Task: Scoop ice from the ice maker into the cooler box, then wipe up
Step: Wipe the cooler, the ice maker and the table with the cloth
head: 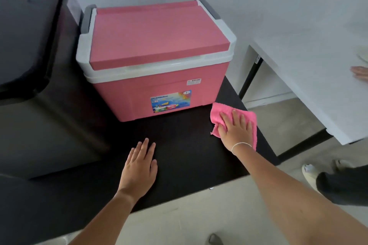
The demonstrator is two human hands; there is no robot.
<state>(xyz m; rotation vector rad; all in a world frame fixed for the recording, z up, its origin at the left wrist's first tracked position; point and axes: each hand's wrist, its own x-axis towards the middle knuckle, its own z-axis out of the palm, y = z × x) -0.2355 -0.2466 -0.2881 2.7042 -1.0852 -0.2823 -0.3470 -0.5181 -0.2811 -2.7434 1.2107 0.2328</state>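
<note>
Cooler box (159,61), one cloth (221,113), two hands.

My left hand (139,167) lies flat, fingers straight and close together, near the front edge of the black table (179,155). My right hand (236,128) presses palm-down with fingers spread by the table's right edge, a thin bracelet (241,145) round its wrist.

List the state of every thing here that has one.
cooler box: lid shut, upright on the black table.
pink cloth: spread flat under the right hand.
left hand: flat on the table, holding nothing.
ice maker: lid shut.
</note>
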